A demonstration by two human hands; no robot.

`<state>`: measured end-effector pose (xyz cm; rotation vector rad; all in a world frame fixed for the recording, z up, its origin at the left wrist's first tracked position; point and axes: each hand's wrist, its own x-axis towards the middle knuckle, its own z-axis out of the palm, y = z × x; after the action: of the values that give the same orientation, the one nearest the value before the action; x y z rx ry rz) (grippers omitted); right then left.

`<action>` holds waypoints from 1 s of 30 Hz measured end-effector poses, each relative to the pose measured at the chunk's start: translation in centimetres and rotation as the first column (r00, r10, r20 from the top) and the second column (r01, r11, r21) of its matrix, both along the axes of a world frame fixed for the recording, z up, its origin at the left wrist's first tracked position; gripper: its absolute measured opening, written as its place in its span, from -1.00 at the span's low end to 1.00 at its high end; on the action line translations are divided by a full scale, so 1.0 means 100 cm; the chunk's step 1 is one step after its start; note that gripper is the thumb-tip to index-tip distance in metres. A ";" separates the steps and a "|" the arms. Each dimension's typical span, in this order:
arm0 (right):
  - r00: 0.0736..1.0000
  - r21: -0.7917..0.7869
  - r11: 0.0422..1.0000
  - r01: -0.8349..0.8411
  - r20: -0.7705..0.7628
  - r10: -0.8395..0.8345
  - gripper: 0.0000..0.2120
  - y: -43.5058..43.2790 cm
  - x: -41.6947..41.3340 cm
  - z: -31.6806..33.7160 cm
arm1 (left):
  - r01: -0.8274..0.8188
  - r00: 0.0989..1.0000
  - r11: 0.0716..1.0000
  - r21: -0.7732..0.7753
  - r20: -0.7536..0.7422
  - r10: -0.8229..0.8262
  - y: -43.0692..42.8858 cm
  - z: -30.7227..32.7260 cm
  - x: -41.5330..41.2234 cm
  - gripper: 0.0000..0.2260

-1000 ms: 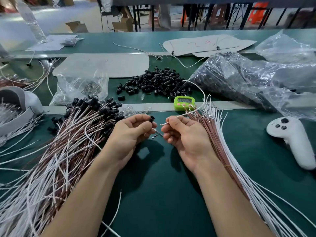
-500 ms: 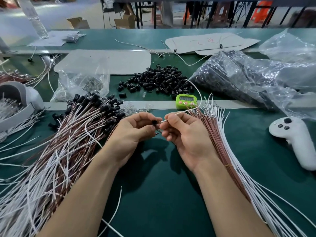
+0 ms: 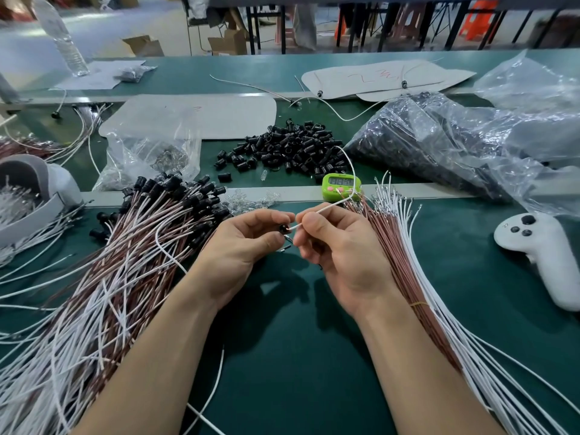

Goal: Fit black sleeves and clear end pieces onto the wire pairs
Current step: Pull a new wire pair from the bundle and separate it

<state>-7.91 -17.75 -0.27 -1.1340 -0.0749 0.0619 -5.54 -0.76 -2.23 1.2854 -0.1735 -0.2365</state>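
My left hand (image 3: 238,243) pinches a small black sleeve (image 3: 284,228) between thumb and forefinger. My right hand (image 3: 339,246) pinches a white wire (image 3: 326,208) whose tip meets the sleeve's opening; the wire loops up and back past the timer. A second metal-tipped wire end (image 3: 287,247) pokes out below the two hands. Loose black sleeves (image 3: 288,149) lie heaped behind. Small clear end pieces (image 3: 251,196) are scattered by the table seam. Finished wire pairs with sleeves (image 3: 131,246) pile on the left; bare red and white wire pairs (image 3: 417,277) fan out on the right.
A green timer (image 3: 340,185) sits just beyond my hands. A white controller (image 3: 546,255) lies at the right. Plastic bags (image 3: 455,142) of black parts fill the back right, a clear bag (image 3: 150,158) the back left. A grey headset (image 3: 34,189) rests far left.
My hands came together: the white wire's tip, apart from the sleeve a second ago, now sits at the sleeve's opening. Both hands rose slightly toward the timer.
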 end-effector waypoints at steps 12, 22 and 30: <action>0.937 -0.335 0.881 0.336 0.212 -0.277 -0.86 0.013 0.003 -0.014 | -0.124 0.991 0.989 0.077 0.050 0.120 -0.010 0.001 -0.006 -0.81; 0.891 -0.322 0.831 0.453 0.149 -0.428 -0.76 0.022 0.003 -0.016 | -0.226 0.972 0.973 0.034 0.074 0.223 -0.014 0.005 -0.009 -0.82; 0.939 -0.278 0.903 0.329 -0.002 -0.343 -0.71 0.017 0.004 -0.017 | -0.325 0.940 0.937 0.128 0.150 0.305 -0.016 0.007 -0.014 -0.71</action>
<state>-7.47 -16.07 -1.98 -1.4083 0.1816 -0.2139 -6.92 -2.33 -1.48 1.4595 -0.0564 0.1117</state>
